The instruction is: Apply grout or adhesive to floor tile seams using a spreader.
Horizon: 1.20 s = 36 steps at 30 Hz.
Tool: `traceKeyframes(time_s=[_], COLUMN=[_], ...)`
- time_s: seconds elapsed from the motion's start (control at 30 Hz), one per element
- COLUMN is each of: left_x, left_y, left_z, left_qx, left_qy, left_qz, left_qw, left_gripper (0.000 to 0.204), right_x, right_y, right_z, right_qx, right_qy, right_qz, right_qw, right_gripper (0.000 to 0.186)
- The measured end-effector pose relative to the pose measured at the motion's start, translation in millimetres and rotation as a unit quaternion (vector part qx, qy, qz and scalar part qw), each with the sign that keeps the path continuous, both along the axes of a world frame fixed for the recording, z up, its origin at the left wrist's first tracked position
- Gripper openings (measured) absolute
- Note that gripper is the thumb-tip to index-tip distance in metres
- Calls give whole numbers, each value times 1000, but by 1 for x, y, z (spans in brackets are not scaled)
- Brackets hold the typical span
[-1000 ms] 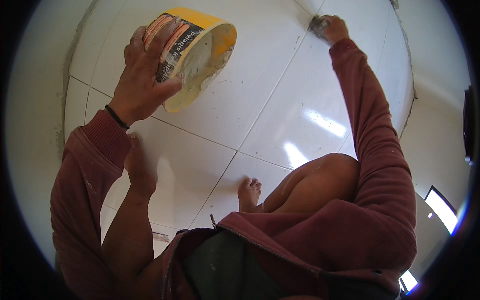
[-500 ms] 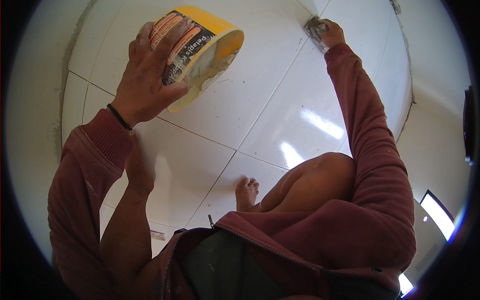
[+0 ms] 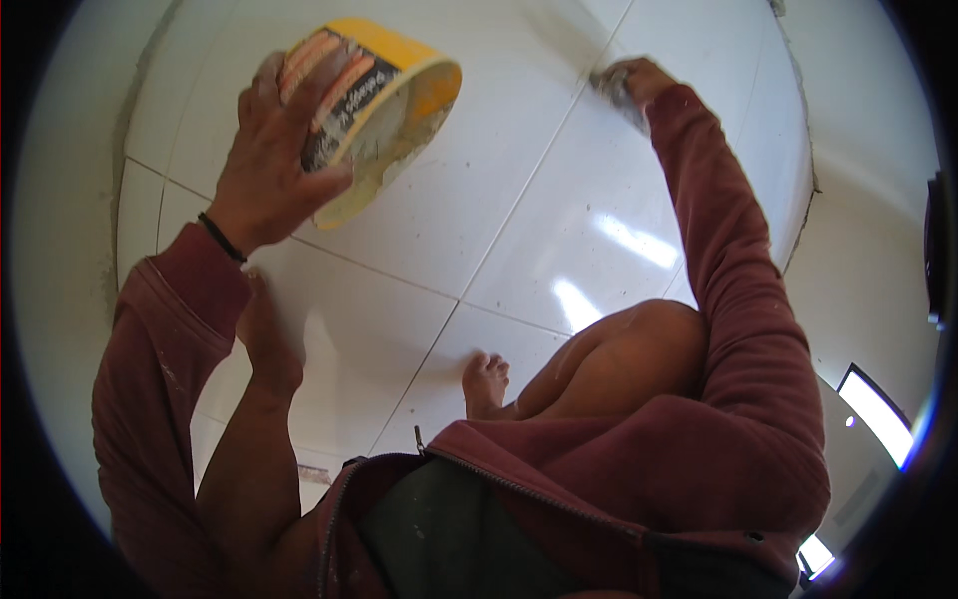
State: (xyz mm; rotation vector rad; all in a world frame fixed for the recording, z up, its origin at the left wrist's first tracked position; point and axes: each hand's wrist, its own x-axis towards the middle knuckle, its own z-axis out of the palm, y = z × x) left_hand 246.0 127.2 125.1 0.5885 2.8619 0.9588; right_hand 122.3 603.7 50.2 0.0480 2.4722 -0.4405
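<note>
My left hand [image 3: 267, 165] grips a yellow plastic tub [image 3: 384, 110] by its side and holds it tilted above the white tiled floor [image 3: 479, 190]. Pale paste smears the tub's inside. My right hand [image 3: 627, 82] reaches far forward with the arm stretched out and presses a small grey pad or sponge onto a tile joint [image 3: 544, 150]. The pad is mostly hidden under the fingers. I squat, with my bare knee [image 3: 629, 349] and bare foot [image 3: 486, 384] on the tiles below.
Large glossy white tiles with thin grey joints cover the floor and reflect bright light [image 3: 634, 240]. A rough unfinished edge [image 3: 798, 130] borders the tiles at the right. A bright window or doorway [image 3: 878, 414] shows at the lower right.
My left hand has lifted the tub slightly up and to the right. My right hand has slid a little back along the joint toward me.
</note>
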Motion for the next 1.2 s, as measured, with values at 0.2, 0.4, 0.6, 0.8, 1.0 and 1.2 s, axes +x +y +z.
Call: traceKeyframes(time_s=[0.2,0.4,0.6,0.8,1.0,1.2], left_x=[3,-1,-6,-2,-3,-17], left_y=[3,-4,-8,2,-2,-10], left_z=[5,-6,-9,2,-5,-13], left_qx=[-37,-20,78,44,42,148], left_qy=[-39,-22,-49,-76,-36,-140], left_qz=[-11,-11,-10,29,2,36], left_qw=[998,1000,996,996,998,978], left_gripper=[78,74,70,71,76,73], right_x=[-21,-10,59,191,184,129], right_y=[-7,-22,-53,-118,-162,-227], right_z=[22,5,-1,0,27,16], right_qx=[-159,-67,-77,-221,-429,-361], right_qy=[79,81,-28,-112,-289,270], right_qz=[-225,-185,-24,166,39,255], right_qw=[958,977,996,954,855,855], right_gripper=[57,32,34,29,52,44])
